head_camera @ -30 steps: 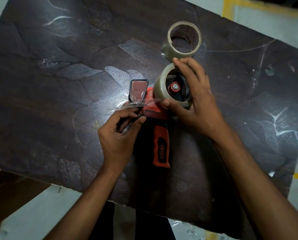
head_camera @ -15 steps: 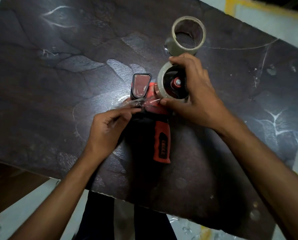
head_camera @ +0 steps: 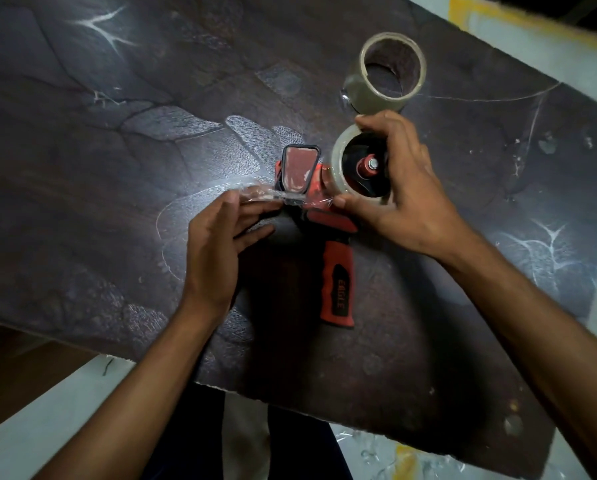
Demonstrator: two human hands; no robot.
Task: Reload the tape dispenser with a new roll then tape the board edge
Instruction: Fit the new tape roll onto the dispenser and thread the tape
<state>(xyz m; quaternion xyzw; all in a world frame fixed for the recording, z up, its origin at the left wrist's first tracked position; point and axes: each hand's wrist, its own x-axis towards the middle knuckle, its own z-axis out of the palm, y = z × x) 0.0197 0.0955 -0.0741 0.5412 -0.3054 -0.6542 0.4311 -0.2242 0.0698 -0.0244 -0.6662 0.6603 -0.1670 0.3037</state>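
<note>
A red and black tape dispenser [head_camera: 337,282] lies on the dark board [head_camera: 117,202], handle pointing toward me. A clear tape roll [head_camera: 340,161] sits on its hub. My right hand [head_camera: 404,192] grips that roll, with the thumb at its near side and the fingers over the top. A crinkled strip of clear tape [head_camera: 266,195] runs left from the roll across the dispenser's front, under its raised flap [head_camera: 299,168]. My left hand [head_camera: 221,237] pinches the strip's free end between thumb and fingers. A second roll [head_camera: 390,77] stands on the board just beyond.
The board's ragged near edge [head_camera: 290,403] overhangs a pale floor with yellow markings. My legs show under that edge. A brown surface lies at the lower left. White scratch marks cross the board.
My left hand has slid left, drawing the tape strip further out past the dispenser's front. My right hand has kept its hold on the mounted roll.
</note>
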